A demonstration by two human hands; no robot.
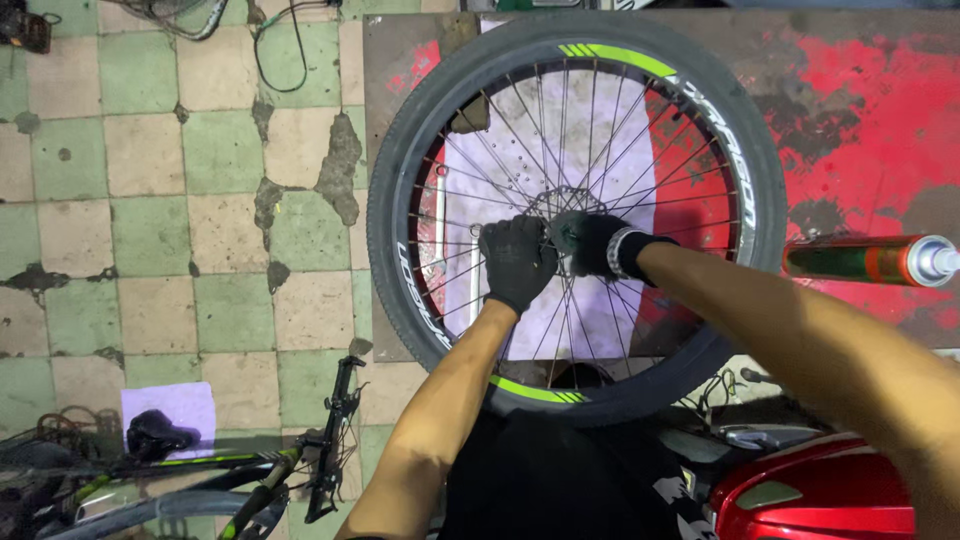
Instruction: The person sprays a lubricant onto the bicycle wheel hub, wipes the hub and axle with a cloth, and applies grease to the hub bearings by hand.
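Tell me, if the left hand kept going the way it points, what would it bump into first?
The left hand points up and slightly right, so it would probably meet the wheel hub and spokes first. Depth is hard to judge from above.

We cannot see the wheel's hub [560,232], since our gloved left hand [517,262] and right hand [592,243] cover it (whatever the fingers grip stays hidden). The cartridge tube [868,260] is cut by the right edge. The bicycle [200,475] at lower left runs off the frame, and the red cover [815,495] too.
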